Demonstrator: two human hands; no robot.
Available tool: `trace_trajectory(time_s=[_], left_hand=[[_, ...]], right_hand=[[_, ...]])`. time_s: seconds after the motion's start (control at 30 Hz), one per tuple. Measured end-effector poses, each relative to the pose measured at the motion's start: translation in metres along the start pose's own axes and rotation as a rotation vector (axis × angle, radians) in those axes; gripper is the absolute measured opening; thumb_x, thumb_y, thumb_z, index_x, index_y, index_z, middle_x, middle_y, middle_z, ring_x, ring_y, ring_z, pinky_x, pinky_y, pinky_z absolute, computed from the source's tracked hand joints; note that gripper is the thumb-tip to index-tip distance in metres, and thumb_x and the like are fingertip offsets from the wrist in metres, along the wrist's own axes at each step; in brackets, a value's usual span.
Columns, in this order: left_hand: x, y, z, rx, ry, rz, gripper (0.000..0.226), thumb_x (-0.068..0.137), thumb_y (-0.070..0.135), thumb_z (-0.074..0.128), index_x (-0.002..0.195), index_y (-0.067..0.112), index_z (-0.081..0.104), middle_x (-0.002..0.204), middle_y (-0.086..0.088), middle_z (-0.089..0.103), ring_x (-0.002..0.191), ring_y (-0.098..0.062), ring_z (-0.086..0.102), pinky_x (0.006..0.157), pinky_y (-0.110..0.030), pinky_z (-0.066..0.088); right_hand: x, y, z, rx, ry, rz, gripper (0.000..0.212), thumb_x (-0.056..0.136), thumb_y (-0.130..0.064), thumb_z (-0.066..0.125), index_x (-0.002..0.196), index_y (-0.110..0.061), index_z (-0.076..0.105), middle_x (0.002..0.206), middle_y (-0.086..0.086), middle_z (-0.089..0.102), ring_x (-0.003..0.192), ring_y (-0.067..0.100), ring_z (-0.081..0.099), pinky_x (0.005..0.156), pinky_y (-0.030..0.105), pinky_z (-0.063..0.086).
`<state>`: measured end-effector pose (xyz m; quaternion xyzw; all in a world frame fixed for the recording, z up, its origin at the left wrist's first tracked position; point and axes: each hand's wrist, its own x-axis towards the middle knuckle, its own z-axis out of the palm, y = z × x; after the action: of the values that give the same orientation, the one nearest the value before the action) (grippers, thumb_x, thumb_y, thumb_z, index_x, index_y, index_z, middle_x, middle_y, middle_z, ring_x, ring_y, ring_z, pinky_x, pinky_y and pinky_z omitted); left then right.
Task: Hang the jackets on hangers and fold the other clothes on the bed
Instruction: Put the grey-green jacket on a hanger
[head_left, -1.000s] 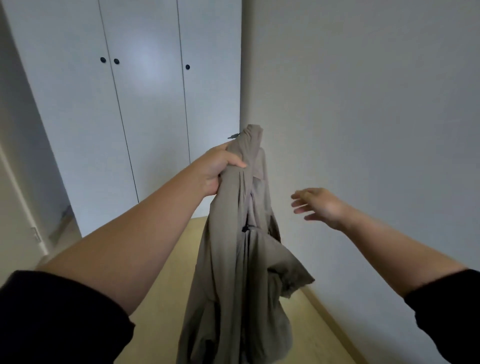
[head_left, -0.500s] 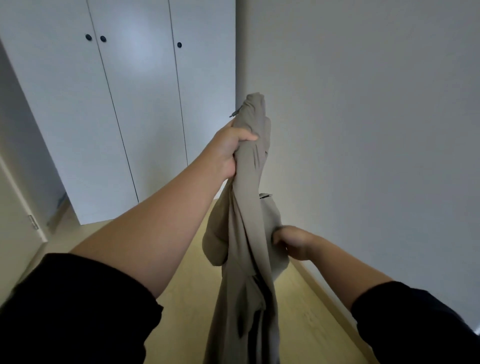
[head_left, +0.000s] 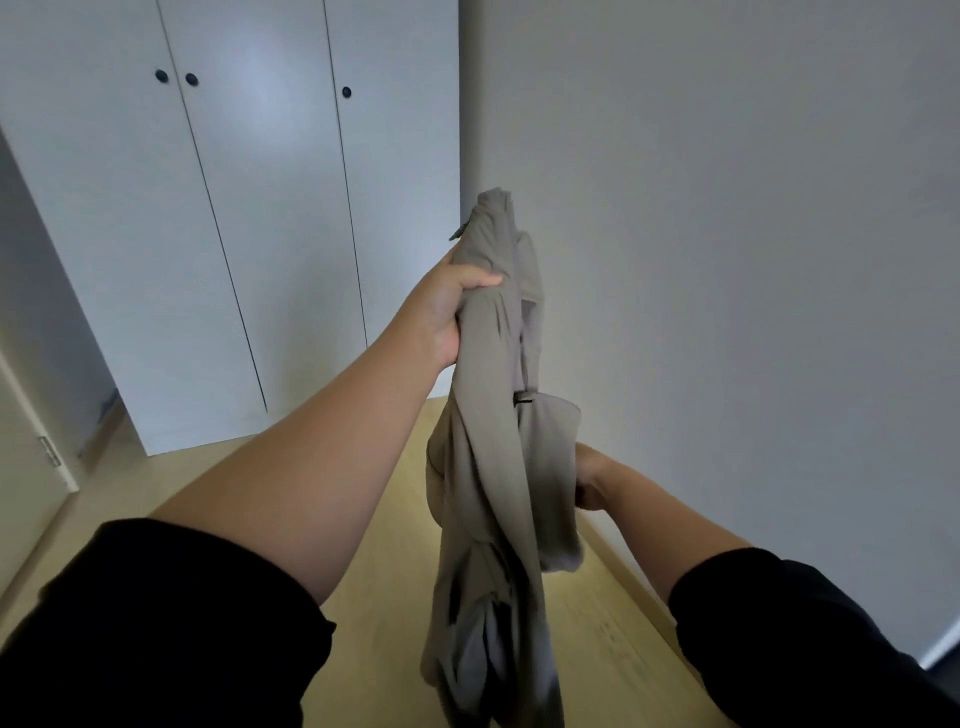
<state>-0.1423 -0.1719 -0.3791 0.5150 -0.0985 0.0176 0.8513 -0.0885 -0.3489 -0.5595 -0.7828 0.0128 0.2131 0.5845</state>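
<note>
- The wardrobe stands shut at the far end of the floor. All 3 doors are closed, each with 1 dark knob, so its contents are hidden.
- The jacket, a beige one, hangs bunched in mid-air in front of the wall, well above the floor.
- The left hand has its fingers and thumb wrapped tight round the jacket near the top, and a short peak of cloth sticks up above the fist.
- The right hand sits lower, against a fold on the jacket's right side. Its fingers go behind the cloth, so whether it grips cannot be told.
- The jacket's lower end runs off the bottom edge.
- A small dark part shows mid-jacket, too small to identify.
- Both black sleeves are cut off by the frame.
</note>
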Motion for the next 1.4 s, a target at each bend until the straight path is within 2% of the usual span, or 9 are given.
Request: trace_trajectory(time_s=[0.2, 0.43, 0.67, 0.77, 0.93, 1.03, 1.17, 1.3, 1.4], left_hand=[[0.008, -0.017, -0.034, 0.351, 0.232, -0.103, 0.035, 0.079, -0.021, 0.05, 0.099, 0.007, 0.06, 0.086, -0.01, 0.059, 0.076, -0.025, 0.059, 0.072, -0.034, 0.053], [0.009, -0.023, -0.048, 0.638, 0.08, -0.302, 0.058, 0.076, -0.013, 0.067, 0.129, 0.007, 0.055, 0.113, -0.01, 0.064, 0.096, -0.025, 0.062, 0.079, -0.033, 0.05], [0.005, -0.026, -0.025, 0.989, -0.19, -0.181, 0.046, 0.067, 0.045, 0.081, 0.104, 0.021, 0.067, 0.102, 0.003, 0.07, 0.096, -0.014, 0.066, 0.081, -0.026, 0.052], [0.001, -0.036, -0.013, 1.157, -0.135, -0.082, 0.069, 0.053, 0.075, 0.066, 0.095, 0.02, 0.071, 0.098, 0.005, 0.07, 0.093, -0.009, 0.064, 0.084, -0.026, 0.048], [0.006, -0.052, 0.0, 1.064, 0.037, 0.077, 0.046, 0.079, 0.03, 0.062, 0.046, 0.018, 0.032, 0.037, 0.012, 0.027, 0.035, -0.005, 0.029, 0.041, -0.017, 0.022], [0.005, -0.052, 0.001, 0.907, 0.071, 0.037, 0.035, 0.08, 0.017, 0.057, 0.049, 0.013, 0.042, 0.044, 0.007, 0.041, 0.043, -0.008, 0.038, 0.049, -0.02, 0.029], [0.002, -0.046, -0.005, 0.625, 0.057, -0.087, 0.015, 0.083, 0.017, 0.06, 0.077, 0.006, 0.07, 0.084, -0.015, 0.071, 0.079, -0.028, 0.067, 0.079, -0.037, 0.052], [0.003, -0.046, -0.009, 0.563, 0.086, -0.086, 0.014, 0.086, 0.016, 0.059, 0.079, 0.009, 0.069, 0.085, -0.015, 0.07, 0.08, -0.028, 0.067, 0.085, -0.041, 0.052], [0.004, -0.045, -0.005, 0.531, 0.128, -0.063, 0.013, 0.085, 0.016, 0.059, 0.081, 0.009, 0.07, 0.089, -0.014, 0.072, 0.082, -0.029, 0.069, 0.083, -0.039, 0.054]], right_hand=[[-0.017, -0.05, -0.042, -0.165, 0.354, -0.255, 0.016, 0.095, -0.009, 0.047, 0.089, -0.007, 0.061, 0.081, 0.009, 0.058, 0.075, 0.02, 0.049, 0.057, 0.025, 0.033], [-0.054, -0.123, -0.057, -0.235, 0.552, -0.569, 0.034, 0.073, 0.017, 0.032, 0.055, -0.006, 0.05, 0.057, 0.002, 0.046, 0.052, 0.01, 0.036, 0.04, 0.015, 0.028], [-0.072, -0.16, -0.039, -0.125, 0.504, -0.561, 0.03, 0.077, 0.011, 0.043, 0.052, -0.005, 0.046, 0.046, 0.003, 0.037, 0.034, 0.014, 0.027, 0.035, 0.016, 0.022], [-0.078, -0.168, -0.027, -0.194, 0.432, -0.567, 0.029, 0.079, 0.009, 0.044, 0.057, -0.008, 0.053, 0.042, 0.003, 0.042, 0.034, 0.015, 0.03, 0.035, 0.017, 0.025], [-0.079, -0.177, -0.022, -0.195, 0.347, -0.577, 0.027, 0.084, 0.007, 0.05, 0.063, -0.008, 0.058, 0.049, 0.006, 0.052, 0.033, 0.006, 0.047, 0.039, 0.017, 0.045], [-0.072, -0.176, -0.03, -0.231, 0.362, -0.616, 0.022, 0.082, 0.011, 0.055, 0.07, -0.005, 0.063, 0.063, 0.01, 0.06, 0.048, 0.009, 0.058, 0.057, 0.022, 0.056], [-0.066, -0.158, -0.065, -0.502, 0.649, -0.617, 0.013, 0.083, -0.008, 0.069, 0.095, -0.002, 0.069, 0.086, 0.006, 0.065, 0.075, 0.019, 0.061, 0.074, 0.027, 0.049], [-0.076, -0.135, -0.069, -0.442, 0.291, -0.302, 0.055, 0.09, -0.054, 0.054, 0.079, -0.003, 0.068, 0.079, 0.013, 0.072, 0.061, 0.02, 0.07, 0.057, 0.029, 0.056], [-0.082, -0.12, -0.055, -0.522, -0.053, -0.025, 0.086, 0.08, -0.081, 0.029, 0.088, -0.005, 0.071, 0.083, 0.01, 0.075, 0.073, 0.021, 0.073, 0.072, 0.032, 0.055]])
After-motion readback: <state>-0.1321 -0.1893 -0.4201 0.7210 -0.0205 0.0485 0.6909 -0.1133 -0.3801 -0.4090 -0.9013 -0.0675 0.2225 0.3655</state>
